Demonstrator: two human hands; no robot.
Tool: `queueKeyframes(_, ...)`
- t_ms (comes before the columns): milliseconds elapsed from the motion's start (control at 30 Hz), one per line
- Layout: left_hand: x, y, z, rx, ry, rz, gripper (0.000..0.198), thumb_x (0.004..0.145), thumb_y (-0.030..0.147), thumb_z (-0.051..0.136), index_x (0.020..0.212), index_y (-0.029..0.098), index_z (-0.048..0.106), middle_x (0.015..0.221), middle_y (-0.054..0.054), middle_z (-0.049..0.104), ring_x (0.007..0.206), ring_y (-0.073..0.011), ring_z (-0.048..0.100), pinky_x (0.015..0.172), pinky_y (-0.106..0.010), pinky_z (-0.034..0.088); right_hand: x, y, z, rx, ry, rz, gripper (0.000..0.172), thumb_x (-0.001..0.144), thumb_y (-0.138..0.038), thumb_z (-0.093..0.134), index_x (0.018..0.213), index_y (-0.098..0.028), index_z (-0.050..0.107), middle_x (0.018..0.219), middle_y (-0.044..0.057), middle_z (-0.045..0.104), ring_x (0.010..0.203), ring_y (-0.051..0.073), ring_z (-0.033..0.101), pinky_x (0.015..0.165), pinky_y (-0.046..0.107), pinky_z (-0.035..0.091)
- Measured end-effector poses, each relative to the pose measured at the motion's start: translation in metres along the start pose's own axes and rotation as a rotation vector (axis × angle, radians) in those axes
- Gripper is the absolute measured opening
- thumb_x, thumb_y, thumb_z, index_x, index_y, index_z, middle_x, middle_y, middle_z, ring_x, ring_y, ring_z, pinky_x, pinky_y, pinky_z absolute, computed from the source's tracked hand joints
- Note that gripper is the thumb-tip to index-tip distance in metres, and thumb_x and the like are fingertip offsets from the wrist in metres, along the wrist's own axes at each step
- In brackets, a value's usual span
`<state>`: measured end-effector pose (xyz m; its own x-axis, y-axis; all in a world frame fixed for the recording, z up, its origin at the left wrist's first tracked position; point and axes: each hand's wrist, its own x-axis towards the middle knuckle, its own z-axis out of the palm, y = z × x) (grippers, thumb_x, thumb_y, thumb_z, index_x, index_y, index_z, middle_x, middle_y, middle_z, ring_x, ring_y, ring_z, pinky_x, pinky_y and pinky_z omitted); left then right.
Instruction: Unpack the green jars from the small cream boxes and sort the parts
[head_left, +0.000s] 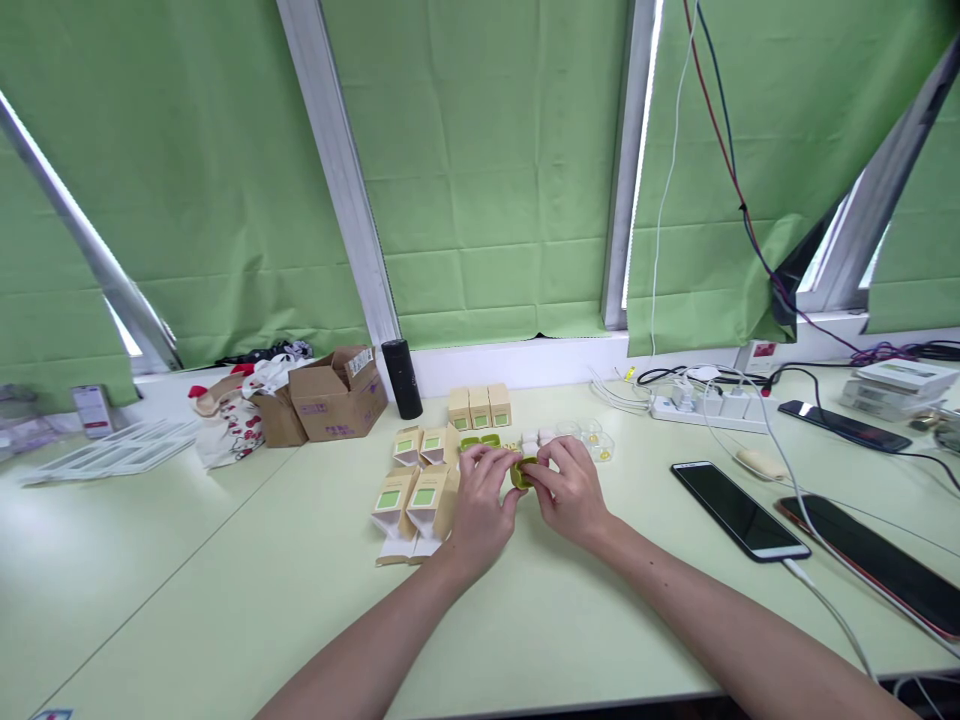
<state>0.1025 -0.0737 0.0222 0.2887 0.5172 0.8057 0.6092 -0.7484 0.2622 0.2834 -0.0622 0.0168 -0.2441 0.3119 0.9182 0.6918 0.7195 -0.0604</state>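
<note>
A small olive-green case (520, 477) is held between my two hands above the table. My left hand (484, 505) grips it from the left, with fingers and thumb closed on it. My right hand (574, 492) pinches it from the right, and those fingertips reach over its top. Fingers partly cover the case, so its inside is hard to make out. Left of my hands stand several beige cartons (433, 496) with green labels and open flaps. Just behind my fingers lie more green pieces (480, 441) and small whitish pieces (531, 438).
Closed beige cartons (480, 407) stand at the back, near a black cylinder (402, 380) and a brown cardboard box (337, 395). Clear plastic containers (596, 440) sit behind my right hand. Phones (739, 510), cables and a power strip (709, 408) occupy the right side.
</note>
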Motion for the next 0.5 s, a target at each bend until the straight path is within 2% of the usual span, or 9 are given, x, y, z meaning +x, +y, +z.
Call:
queueKeyframes(333, -0.0015, -0.0004, 0.0016, 0.045, -0.015, 0.020, 0.045, 0.089, 0.008, 0.065, 0.131, 0.024, 0.061, 0.123, -0.009, 0.068, 0.120, -0.0329, 0.051, 0.101, -0.056, 0.052, 0.0001, 0.0002, 0.0014, 0.010, -0.006, 0.004, 0.018, 0.092, -0.007, 0.059, 0.085, -0.020, 0.068, 0.079, 0.005, 0.062, 0.083, 0.021, 0.049, 0.075, 0.037, 0.036)
queueKeyframes(500, -0.0007, 0.0013, 0.0010, 0.054, -0.004, 0.011, 0.047, 0.087, 0.005, 0.068, 0.130, 0.024, 0.061, 0.122, -0.009, 0.069, 0.119, -0.0311, 0.049, 0.100, -0.054, 0.053, 0.0024, 0.0001, 0.0015, -0.006, -0.030, -0.014, 0.018, 0.092, -0.007, 0.057, 0.083, -0.020, 0.066, 0.076, 0.004, 0.061, 0.080, 0.021, 0.048, 0.074, 0.037, 0.035)
